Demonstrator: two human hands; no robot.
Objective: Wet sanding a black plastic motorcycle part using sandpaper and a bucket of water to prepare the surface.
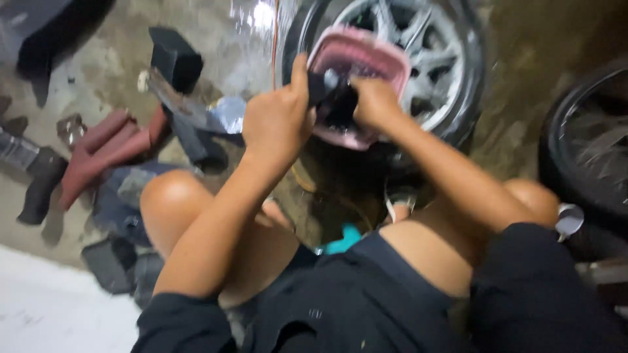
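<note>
Left hand (278, 124) at frame centre, grip closed on small black object (330, 98), thumb raised, right hand (373, 101) just beside, grip closed on same object, both above pink square plastic basin (366, 55), silver-spoked wheel (432, 59) behind at upper right.

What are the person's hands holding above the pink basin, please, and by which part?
Both the left hand and right hand grip a dark object, one at each end; its kind cannot be told.

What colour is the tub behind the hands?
Pink, with a paler rim; the tub shows best in the head view, resting on the wheel.
</note>
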